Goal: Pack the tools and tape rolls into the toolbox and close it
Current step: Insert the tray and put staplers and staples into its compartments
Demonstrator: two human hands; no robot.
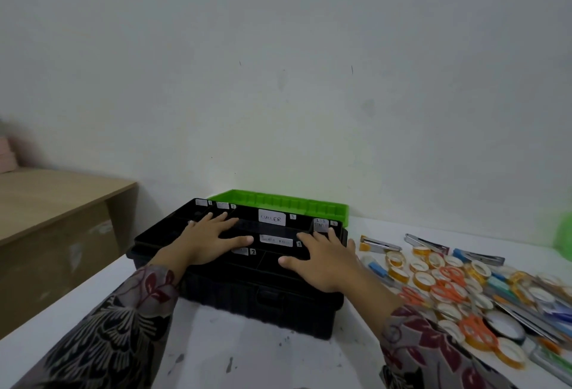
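Left hand [210, 240] and right hand [322, 260] lie flat, fingers spread, holding nothing, on the open toolbox [247, 302] mid-table. Tape rolls [424, 280] heaped toward the right edge look light, stiff; pinch each by its rim.

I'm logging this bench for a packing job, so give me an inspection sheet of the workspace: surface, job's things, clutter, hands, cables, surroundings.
Surface: white table, dark smudges near its front edge.
Job's things: black toolbox, its green lid open behind; a labelled black tray sits on top, no tools seen in it. Tape rolls, orange scissors and staplers lie heaped on the table to the right of the toolbox.
Clutter: nothing seen.
Hands: left hand and right hand rest flat on the tray, fingers spread, holding nothing.
Cables: nothing seen.
Surroundings: white wall; wooden desk at left.
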